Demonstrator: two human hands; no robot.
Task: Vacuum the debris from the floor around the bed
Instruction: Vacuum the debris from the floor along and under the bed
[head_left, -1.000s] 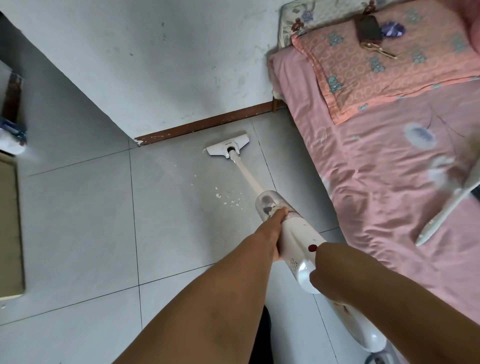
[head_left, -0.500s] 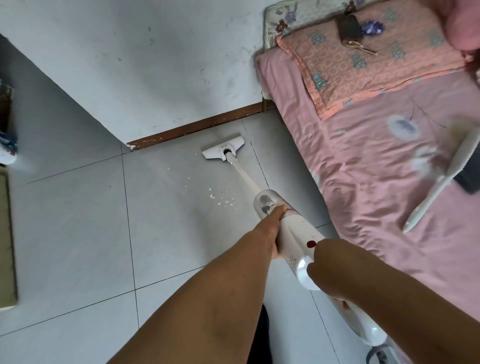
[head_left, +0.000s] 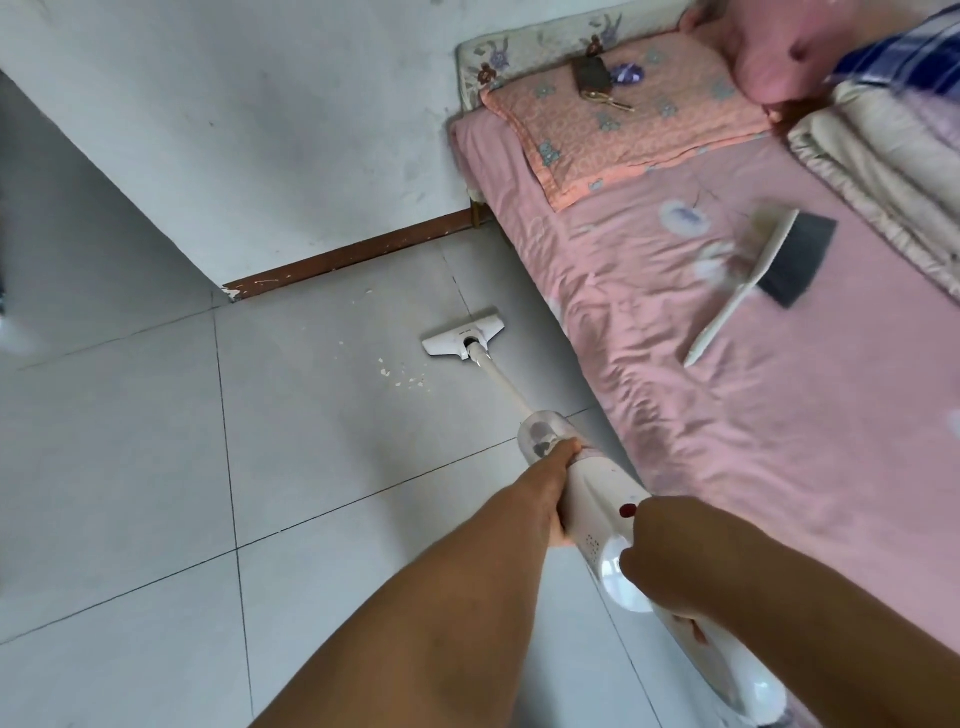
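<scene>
Both hands grip the vacuum: left hand forward, right hand behind. Mid-sweep; next, steer its head left onto the debris.

**Floor and bed, and what rests on each**

I see a floor of pale grey tiles with dark grout lines. On it, the white vacuum head sits flat, near the side of the bed. Just left of the head lies a small scatter of pale debris, with a few more flecks nearer the brown skirting board.

The bed is covered in a creased pink sheet. On it I make out a white-handled brush with dark bristles, an orange patterned pillow carrying a bunch of keys, and folded beige bedding at the far right.
</scene>
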